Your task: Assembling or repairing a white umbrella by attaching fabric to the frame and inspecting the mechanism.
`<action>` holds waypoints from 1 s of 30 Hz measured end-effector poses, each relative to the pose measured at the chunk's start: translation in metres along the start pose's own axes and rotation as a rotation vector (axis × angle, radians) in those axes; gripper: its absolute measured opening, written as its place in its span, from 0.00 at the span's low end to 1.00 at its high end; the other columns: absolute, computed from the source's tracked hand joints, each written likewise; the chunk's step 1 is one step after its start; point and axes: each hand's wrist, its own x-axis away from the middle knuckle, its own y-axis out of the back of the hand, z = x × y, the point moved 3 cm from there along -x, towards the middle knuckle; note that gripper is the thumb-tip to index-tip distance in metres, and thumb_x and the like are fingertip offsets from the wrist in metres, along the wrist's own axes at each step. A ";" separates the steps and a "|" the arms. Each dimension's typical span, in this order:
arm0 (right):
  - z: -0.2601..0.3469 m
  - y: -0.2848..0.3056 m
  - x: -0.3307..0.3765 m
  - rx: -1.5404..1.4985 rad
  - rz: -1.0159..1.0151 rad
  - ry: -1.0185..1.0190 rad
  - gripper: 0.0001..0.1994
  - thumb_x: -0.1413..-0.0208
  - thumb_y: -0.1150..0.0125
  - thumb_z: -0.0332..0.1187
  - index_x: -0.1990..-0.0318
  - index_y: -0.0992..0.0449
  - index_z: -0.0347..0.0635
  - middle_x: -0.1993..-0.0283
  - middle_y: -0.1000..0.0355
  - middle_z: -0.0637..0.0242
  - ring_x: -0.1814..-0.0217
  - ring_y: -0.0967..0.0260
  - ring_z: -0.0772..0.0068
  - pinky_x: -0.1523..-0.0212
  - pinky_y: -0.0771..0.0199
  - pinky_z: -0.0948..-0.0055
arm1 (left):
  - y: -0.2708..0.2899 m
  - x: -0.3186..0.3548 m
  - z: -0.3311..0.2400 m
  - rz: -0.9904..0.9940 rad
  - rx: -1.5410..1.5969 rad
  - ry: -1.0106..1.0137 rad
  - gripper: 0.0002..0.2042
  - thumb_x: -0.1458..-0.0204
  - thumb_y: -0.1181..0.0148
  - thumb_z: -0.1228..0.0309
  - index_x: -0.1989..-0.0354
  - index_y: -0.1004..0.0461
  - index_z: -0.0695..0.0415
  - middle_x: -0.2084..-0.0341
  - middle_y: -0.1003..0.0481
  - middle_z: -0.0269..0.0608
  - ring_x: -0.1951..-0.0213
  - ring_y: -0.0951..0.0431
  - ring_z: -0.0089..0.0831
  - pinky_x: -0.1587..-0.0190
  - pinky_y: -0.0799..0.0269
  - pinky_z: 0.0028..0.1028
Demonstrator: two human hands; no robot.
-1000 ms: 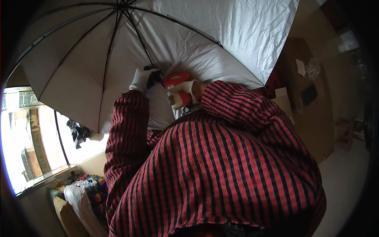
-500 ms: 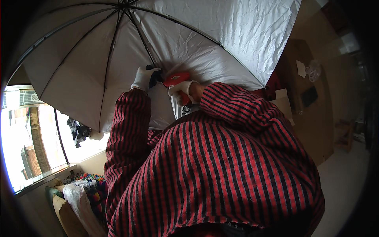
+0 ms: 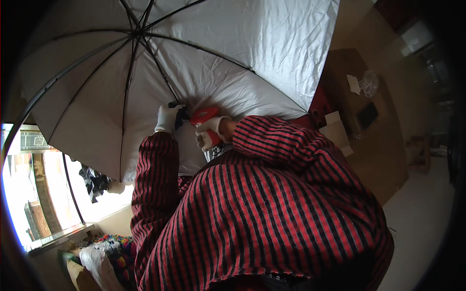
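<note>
Umbrella (image 3: 272, 53) is spread wide, showing its silver-grey inner side, and it fills the upper part of the view; its dark ribs (image 3: 162, 70) meet at the hub (image 3: 138, 33). Next in size is the person's red-and-black checked shirt (image 3: 272, 213), whose sleeves (image 3: 158, 160) reach up to the lower edge of the umbrella. At right is a brown surface (image 3: 383, 160), with white paper (image 3: 353, 84) and crumpled clear plastic (image 3: 370, 83) toward its upper edge. At left is a bright window (image 3: 17, 189), and below it a white bag (image 3: 99, 262) beside a colourful heap (image 3: 116, 245). Both hands wear pale gloves. The right hand (image 3: 213, 126) is closed around a red tool (image 3: 204, 114), near the umbrella's lower edge. The left hand (image 3: 168, 118), just beside this tool, is at the outer end of one rib, with its fingers at a small dark piece (image 3: 182, 115); whether they pinch it, I cannot tell. Under the right hand a thin black cord (image 3: 217, 151) shows.
</note>
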 end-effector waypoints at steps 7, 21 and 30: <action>0.001 -0.008 0.022 0.168 -0.203 0.026 0.12 0.44 0.43 0.32 0.55 0.31 0.34 0.65 0.25 0.52 0.64 0.24 0.52 0.68 0.21 0.52 | 0.004 -0.004 0.020 -0.063 -0.044 -0.044 0.08 0.50 0.41 0.68 0.69 0.21 0.60 0.85 0.25 0.37 0.90 0.31 0.23 0.89 0.41 0.24; 0.096 -0.007 0.203 0.114 -0.293 0.831 0.13 0.50 0.36 0.32 0.58 0.30 0.40 0.69 0.26 0.60 0.71 0.25 0.63 0.70 0.22 0.63 | -0.012 0.003 0.037 -0.498 -0.009 -0.756 0.15 0.47 0.41 0.73 0.51 0.28 0.63 0.72 0.22 0.41 0.74 0.24 0.24 0.75 0.28 0.23; 0.121 0.173 0.418 -0.164 -0.685 1.412 0.11 0.49 0.38 0.30 0.61 0.31 0.40 0.69 0.31 0.61 0.68 0.28 0.59 0.62 0.23 0.55 | -0.038 -0.002 -0.022 -0.263 0.427 -0.331 0.15 0.41 0.49 0.69 0.46 0.31 0.57 0.71 0.21 0.40 0.87 0.34 0.18 0.88 0.44 0.18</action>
